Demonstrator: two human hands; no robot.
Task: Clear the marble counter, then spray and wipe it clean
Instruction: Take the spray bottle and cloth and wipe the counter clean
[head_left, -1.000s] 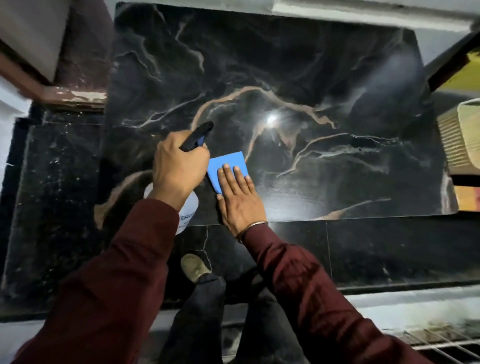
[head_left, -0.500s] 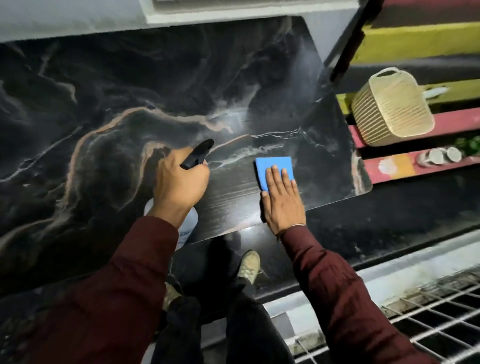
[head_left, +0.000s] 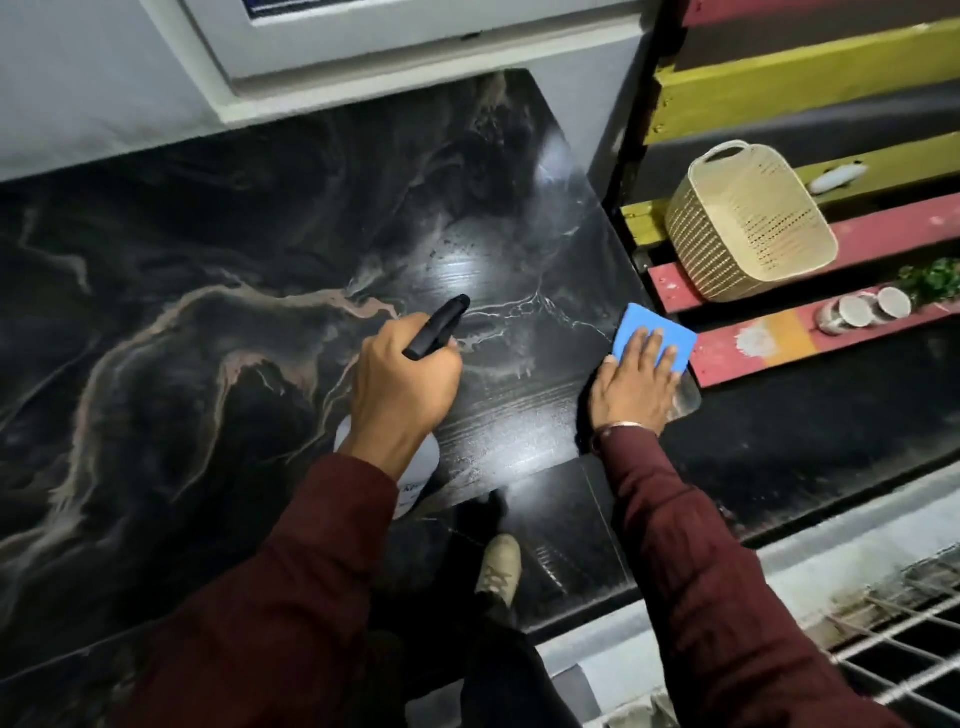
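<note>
Filling most of the view from nine o'clock to the centre, a black marble bench (head_left: 218, 322) veined with tan and white is seen, its surface streaked wet and glaring under a light reflection near the middle. A grey wall with a white frame (head_left: 363, 57) is seen above it at twelve o'clock. At two to three o'clock, painted planks (head_left: 810, 78) in yellow, red and dark tones are stacked beside the bench. A cream perforated basket (head_left: 748, 228) is set tilted on the planks at two o'clock, and a few small round cups (head_left: 862, 312) are laid on a red plank just below it, next to some green leaves (head_left: 935, 278). Maroon sleeves (head_left: 727, 597) are seen reaching in from six o'clock, with a shoe (head_left: 500, 569) on the dark floor between them.

A spray bottle (head_left: 423, 467) is gripped by the left hand (head_left: 402, 387), fingers curled round its neck; its black nozzle (head_left: 439, 326) is pointed towards one o'clock over the bench, the white body hidden mostly beneath the wrist. A blue cloth (head_left: 641, 327) is pressed flat at the bench's right edge, at three o'clock from the bottle and well apart from it, by the right hand (head_left: 636, 387), whose fingers are held straight and spread over it. A thin bangle (head_left: 621, 427) is worn on that wrist.
</note>
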